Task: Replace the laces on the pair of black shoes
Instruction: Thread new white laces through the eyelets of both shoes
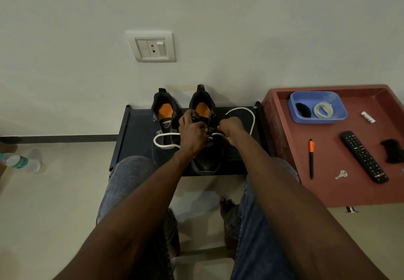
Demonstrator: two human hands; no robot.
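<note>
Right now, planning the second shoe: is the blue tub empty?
Not empty: the blue tub holds a coiled white lace and a black bundle.

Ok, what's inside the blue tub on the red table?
The blue tub holds a coiled pale lace on the right and a dark bundle on the left, perhaps a black lace; too dark to tell. The tub's near wall hides part of its floor.
</note>
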